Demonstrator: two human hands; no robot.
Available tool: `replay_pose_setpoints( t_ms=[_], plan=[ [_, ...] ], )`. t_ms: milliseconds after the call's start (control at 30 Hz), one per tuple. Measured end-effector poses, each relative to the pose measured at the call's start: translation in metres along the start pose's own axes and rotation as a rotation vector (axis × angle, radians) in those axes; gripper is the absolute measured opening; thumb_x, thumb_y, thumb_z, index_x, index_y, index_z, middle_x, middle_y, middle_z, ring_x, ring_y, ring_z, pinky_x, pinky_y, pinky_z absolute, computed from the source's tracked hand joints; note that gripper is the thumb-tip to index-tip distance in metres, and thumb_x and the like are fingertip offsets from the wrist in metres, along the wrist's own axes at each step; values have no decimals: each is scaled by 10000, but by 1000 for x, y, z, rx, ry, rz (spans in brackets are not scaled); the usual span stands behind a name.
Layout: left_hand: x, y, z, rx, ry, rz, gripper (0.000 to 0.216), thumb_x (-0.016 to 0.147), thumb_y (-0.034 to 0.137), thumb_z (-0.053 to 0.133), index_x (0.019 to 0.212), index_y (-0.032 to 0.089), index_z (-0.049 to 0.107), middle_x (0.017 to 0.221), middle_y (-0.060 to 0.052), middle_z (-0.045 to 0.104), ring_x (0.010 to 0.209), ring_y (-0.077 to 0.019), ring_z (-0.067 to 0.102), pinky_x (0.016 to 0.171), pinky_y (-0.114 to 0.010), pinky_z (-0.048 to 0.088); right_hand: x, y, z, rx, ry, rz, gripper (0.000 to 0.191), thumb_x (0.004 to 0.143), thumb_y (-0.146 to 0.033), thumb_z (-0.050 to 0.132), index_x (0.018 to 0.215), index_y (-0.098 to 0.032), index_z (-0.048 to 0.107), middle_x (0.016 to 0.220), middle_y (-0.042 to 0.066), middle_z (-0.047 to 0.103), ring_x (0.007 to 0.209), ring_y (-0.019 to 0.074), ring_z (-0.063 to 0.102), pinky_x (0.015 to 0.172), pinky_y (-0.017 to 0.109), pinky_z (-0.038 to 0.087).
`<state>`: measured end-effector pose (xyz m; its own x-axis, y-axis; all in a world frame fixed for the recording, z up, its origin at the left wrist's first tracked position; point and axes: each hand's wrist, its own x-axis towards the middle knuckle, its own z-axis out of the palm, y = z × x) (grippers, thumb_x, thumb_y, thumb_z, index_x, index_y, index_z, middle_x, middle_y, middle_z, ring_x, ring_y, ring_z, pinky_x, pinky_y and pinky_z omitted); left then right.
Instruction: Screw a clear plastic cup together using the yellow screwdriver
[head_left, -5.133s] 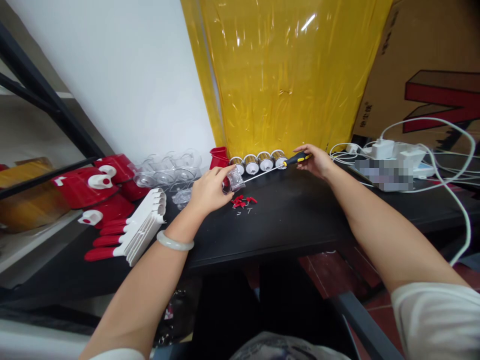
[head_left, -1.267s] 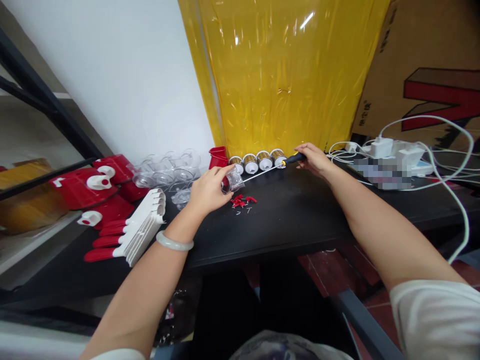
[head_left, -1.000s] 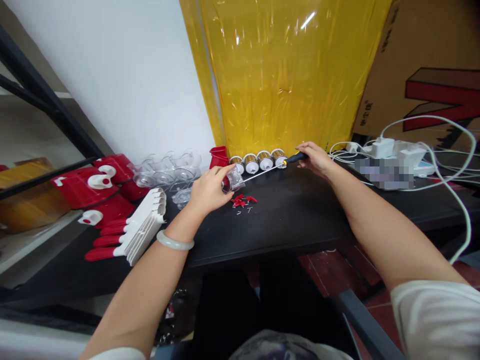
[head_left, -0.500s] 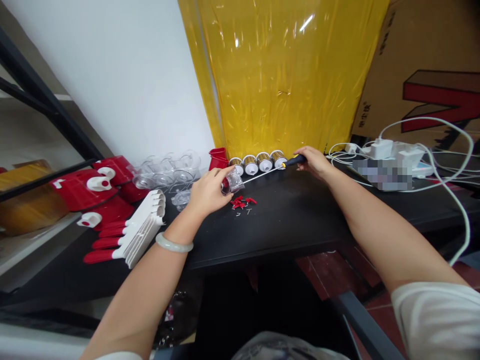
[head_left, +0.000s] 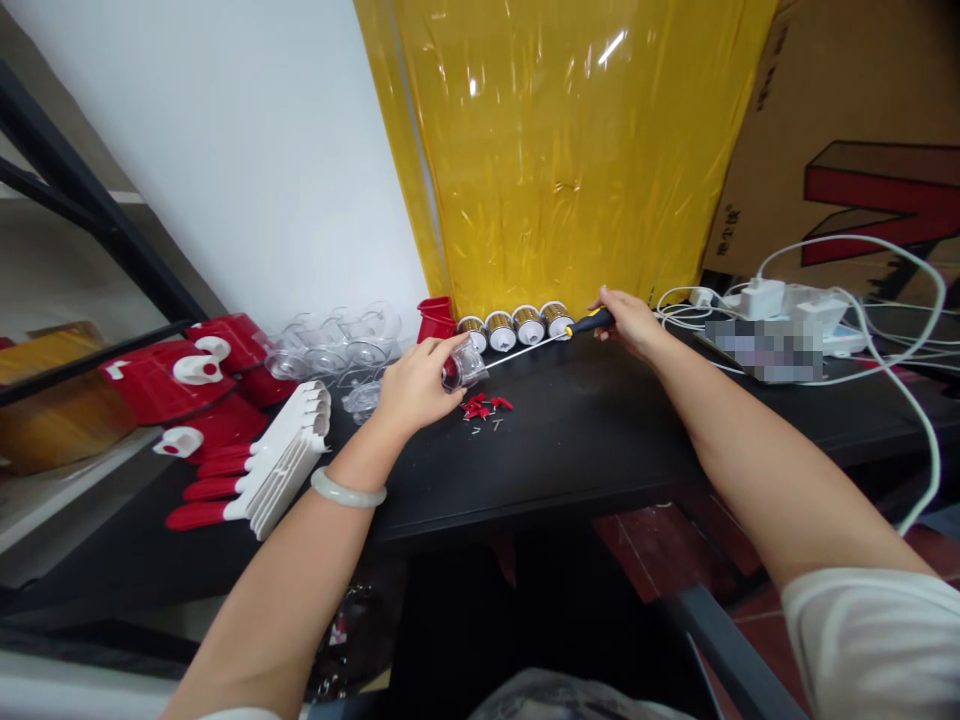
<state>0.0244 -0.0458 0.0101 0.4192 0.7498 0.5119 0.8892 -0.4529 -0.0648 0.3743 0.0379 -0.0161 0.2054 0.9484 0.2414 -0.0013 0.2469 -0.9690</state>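
My left hand [head_left: 421,388] is closed around a clear plastic part [head_left: 472,364] with something red inside, held on its side above the black table [head_left: 570,430]. In my right hand [head_left: 628,322] is a screwdriver [head_left: 590,322] with a black and yellow handle, its long shaft pointing left. The tip meets the clear part's right end; the exact contact is too small to see. Just below lie several small red pieces [head_left: 477,406] and a few tiny screws [head_left: 496,424]. Behind the shaft stands a row of white-and-gold cylinders [head_left: 528,326].
A red cup-like part [head_left: 436,318] stands by the wall. To the left are clear plastic containers [head_left: 337,340], red housings [head_left: 165,380] and white pieces with red handles [head_left: 281,465]. White cables and chargers [head_left: 763,298] lie at right, before a cardboard box [head_left: 847,120].
Almost nothing differs. Both hands keep their hold, and the screwdriver stays at the clear part with only a slight shift of my right hand's fingers.
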Motion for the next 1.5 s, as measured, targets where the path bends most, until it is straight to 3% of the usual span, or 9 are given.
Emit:
replay_pose_setpoints(
  t_ms=[233, 467, 600, 733, 800, 1000, 1200, 1333, 1500],
  plan=[
    [0, 0, 0, 0, -6, -1, 750, 802, 357, 710, 1502, 322, 443, 1355, -66, 620, 1254, -304, 573, 916, -401, 521, -4, -4, 2, 126, -5, -24, 169, 789, -302, 711, 821, -208, 574, 699, -34, 517, 516, 85, 497, 497, 230, 461],
    [0, 0, 0, -3, -11, -2, 754, 803, 359, 708, 1506, 321, 439, 1361, -65, 615, 1257, -305, 569, 914, -402, 522, -6, -8, 0, 127, -24, -57, 117, 724, -239, 656, 817, -216, 588, 734, -13, 525, 634, 119, 535, 565, 245, 516],
    [0, 0, 0, -4, -12, -8, 753, 801, 362, 712, 1503, 321, 444, 1345, -64, 626, 1245, -300, 579, 902, -397, 524, -4, -6, 0, 76, -3, -31, 72, 774, -253, 632, 804, -213, 580, 704, -13, 544, 573, 122, 550, 523, 255, 515],
    [0, 0, -1, -5, 0, 5, 746, 802, 360, 712, 1498, 318, 449, 1348, -59, 624, 1247, -296, 579, 910, -399, 522, 0, 0, -2, -139, 25, 1, 275, 932, -447, 567, 786, -215, 559, 526, -13, 525, 441, 139, 527, 411, 233, 414],
    [0, 1, -1, -4, -3, 1, 748, 803, 357, 711, 1501, 320, 445, 1354, -60, 620, 1253, -297, 574, 912, -396, 520, 2, 3, -4, -216, 3, -29, 355, 947, -512, 561, 755, -213, 561, 451, -21, 478, 398, 134, 485, 389, 228, 378],
    [-1, 1, 0, -3, -1, -5, 749, 800, 353, 712, 1499, 326, 443, 1352, -59, 619, 1238, -298, 582, 890, -394, 526, -1, 1, -4, -86, -6, -44, 253, 844, -378, 732, 751, -208, 569, 521, -54, 482, 393, 82, 412, 468, 254, 489],
    [-1, 0, 0, 5, 7, 0, 750, 795, 351, 709, 1497, 331, 447, 1328, -53, 631, 1215, -295, 596, 873, -395, 531, -4, -4, 0, 79, 6, -30, 194, 802, -299, 743, 841, -213, 573, 661, -52, 547, 449, 73, 492, 486, 235, 512],
    [-1, 0, 0, 2, 6, 4, 748, 797, 348, 707, 1498, 331, 444, 1348, -51, 625, 1233, -294, 588, 881, -398, 529, -4, -2, -2, -16, -9, -52, 225, 847, -370, 728, 799, -206, 583, 526, -69, 489, 372, 65, 414, 458, 226, 489],
    [-1, 0, 0, -6, 3, -2, 751, 796, 348, 711, 1497, 324, 445, 1365, -58, 617, 1235, -298, 585, 886, -398, 527, -3, 0, -4, -125, -7, -3, 360, 987, -409, 533, 706, -195, 602, 341, -78, 337, 287, 79, 301, 448, 250, 491]
  ],
)
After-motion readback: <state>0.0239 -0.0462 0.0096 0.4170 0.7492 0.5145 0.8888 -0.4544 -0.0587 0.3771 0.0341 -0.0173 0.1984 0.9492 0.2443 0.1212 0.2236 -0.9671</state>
